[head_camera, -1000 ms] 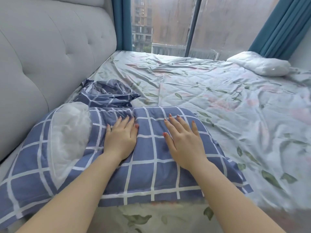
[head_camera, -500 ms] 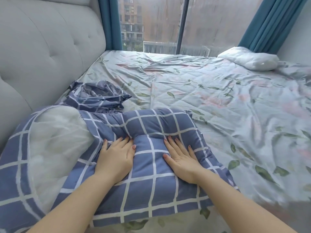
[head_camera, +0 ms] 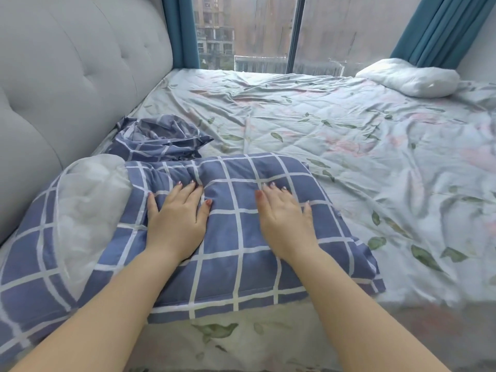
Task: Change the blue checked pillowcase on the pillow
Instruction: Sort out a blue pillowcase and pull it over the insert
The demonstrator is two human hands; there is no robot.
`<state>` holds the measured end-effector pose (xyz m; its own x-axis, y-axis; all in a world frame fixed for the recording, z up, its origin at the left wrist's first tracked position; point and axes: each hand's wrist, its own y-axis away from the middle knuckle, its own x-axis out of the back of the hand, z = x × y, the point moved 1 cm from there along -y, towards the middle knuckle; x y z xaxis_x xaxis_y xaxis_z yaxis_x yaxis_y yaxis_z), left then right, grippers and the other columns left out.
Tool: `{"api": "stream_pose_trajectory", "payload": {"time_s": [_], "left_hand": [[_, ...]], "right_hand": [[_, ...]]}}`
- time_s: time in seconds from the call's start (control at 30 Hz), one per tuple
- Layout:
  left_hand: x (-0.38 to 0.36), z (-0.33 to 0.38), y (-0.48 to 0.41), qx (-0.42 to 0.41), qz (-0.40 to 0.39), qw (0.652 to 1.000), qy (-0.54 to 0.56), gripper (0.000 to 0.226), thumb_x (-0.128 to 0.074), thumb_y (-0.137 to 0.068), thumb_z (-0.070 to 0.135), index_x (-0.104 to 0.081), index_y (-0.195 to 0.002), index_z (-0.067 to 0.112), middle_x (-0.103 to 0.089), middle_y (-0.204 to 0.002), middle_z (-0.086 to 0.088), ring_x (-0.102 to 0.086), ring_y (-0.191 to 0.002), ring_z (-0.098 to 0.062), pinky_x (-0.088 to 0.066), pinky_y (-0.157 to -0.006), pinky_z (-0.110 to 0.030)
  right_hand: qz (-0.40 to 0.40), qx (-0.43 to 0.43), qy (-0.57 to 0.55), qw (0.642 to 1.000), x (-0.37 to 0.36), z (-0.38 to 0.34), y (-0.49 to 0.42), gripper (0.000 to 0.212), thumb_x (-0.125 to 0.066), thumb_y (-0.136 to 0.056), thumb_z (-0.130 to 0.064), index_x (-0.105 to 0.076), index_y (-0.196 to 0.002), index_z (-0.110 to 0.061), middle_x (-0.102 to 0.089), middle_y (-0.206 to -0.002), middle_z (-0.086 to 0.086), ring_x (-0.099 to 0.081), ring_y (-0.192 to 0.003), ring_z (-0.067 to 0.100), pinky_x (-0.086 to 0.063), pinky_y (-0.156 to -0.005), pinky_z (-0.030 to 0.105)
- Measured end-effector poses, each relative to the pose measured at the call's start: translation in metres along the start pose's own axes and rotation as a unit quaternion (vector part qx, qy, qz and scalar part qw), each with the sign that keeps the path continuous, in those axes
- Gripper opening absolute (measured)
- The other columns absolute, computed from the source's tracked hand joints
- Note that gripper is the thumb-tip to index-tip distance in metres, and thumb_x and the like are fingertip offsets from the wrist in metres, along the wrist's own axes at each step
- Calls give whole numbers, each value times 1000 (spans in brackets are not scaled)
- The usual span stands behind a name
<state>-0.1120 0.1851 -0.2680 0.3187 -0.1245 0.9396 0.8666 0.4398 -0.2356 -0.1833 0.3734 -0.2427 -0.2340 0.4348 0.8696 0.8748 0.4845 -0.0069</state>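
Note:
A blue checked pillowcase (head_camera: 241, 237) covers most of a white pillow (head_camera: 88, 200) lying at the near left of the bed; the pillow's bare end bulges out at the left. My left hand (head_camera: 177, 221) lies flat on the case with its fingers spread, pressing down near the middle. My right hand (head_camera: 287, 218) lies flat a little to the right, fingers together, also pressing. A second blue checked pillowcase (head_camera: 161, 140) lies crumpled just behind, against the headboard.
A grey tufted headboard (head_camera: 75, 84) runs along the left. The floral sheet (head_camera: 335, 146) stretches wide to the right and back. A bare white pillow (head_camera: 410, 77) rests at the far right by the window and teal curtains (head_camera: 434, 30).
Both hands slid forward over the case, then drew back and spread wider apart. The bunched far edge of the pillow has flattened out again.

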Motion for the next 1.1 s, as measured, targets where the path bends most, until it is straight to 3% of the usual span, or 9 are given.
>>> {"api": "stream_pose_trajectory", "payload": {"time_s": [0.1, 0.27, 0.4, 0.53, 0.73, 0.87, 0.97, 1.1], "left_hand": [[2, 5, -6, 13, 9, 1000, 23, 50, -22, -103, 44, -37, -148, 29, -28, -158, 13, -14, -149, -11, 4, -117, -58], [1, 10, -31, 11, 14, 999, 40, 50, -19, -104, 45, -31, -151, 32, -21, -161, 15, -8, -150, -10, 8, -116, -59], [0, 13, -54, 18, 21, 999, 36, 50, -16, -103, 46, -25, -152, 36, -14, -162, 15, -4, -151, -10, 10, -115, -58], [-11, 9, -65, 28, -66, 997, 14, 52, -11, -103, 48, -29, -150, 39, -26, -159, 16, -14, -149, -11, 8, -117, -57], [-11, 10, -45, 10, -97, 994, -44, 46, -15, -103, 42, -56, -124, 35, -58, -134, 11, -43, -131, -16, -8, -117, -51], [-5, 8, -25, 8, -97, 994, -43, 39, -15, -103, 40, -49, -86, 30, -66, -108, 8, -52, -115, -17, -14, -117, -49], [-2, 2, -10, -3, -93, 995, -45, 45, -12, -101, 42, -51, -85, 29, -66, -99, 9, -54, -109, -15, -15, -116, -47], [2, 0, 1, -23, -81, 996, -42, 63, 10, -85, 50, -50, -86, 32, -65, -99, 10, -54, -111, -14, -16, -116, -46]], "right_hand": [[106, 24, -4, 994, 14, -16, -17, 57, -15, -103, -50, -23, -156, -28, -15, -163, -13, -4, -151, 9, 5, -121, 45], [44, 10, 61, 997, 9, 4, -64, 57, -14, -105, -47, -16, -157, -26, -9, -165, -10, -1, -152, 11, 6, -121, 49], [40, 43, 120, 991, 7, 5, -98, 58, -13, -104, -51, -14, -157, -28, -10, -164, -11, -2, -151, 10, 6, -120, 46], [-55, 42, 104, 992, -16, 14, -120, 60, -14, -103, -53, -16, -157, -26, -14, -164, -7, -10, -151, 14, -1, -121, 45], [-109, 68, 99, 987, -37, 16, -99, 60, -19, -104, -50, -21, -156, -22, -24, -162, -3, -21, -148, 16, -9, -120, 41], [-135, 73, 59, 986, -28, 15, -66, 54, -20, -104, -49, -30, -153, -28, -36, -157, -5, -33, -143, 19, -17, -118, 38], [-139, 71, 69, 985, -28, 10, -37, 52, -17, -103, -52, -39, -146, -32, -49, -148, -2, -44, -134, 26, -26, -114, 39], [-119, 16, 84, 989, -24, 10, -36, 57, -12, -101, -56, -54, -126, -26, -59, -134, 6, -50, -124, 32, -34, -103, 41]]}}
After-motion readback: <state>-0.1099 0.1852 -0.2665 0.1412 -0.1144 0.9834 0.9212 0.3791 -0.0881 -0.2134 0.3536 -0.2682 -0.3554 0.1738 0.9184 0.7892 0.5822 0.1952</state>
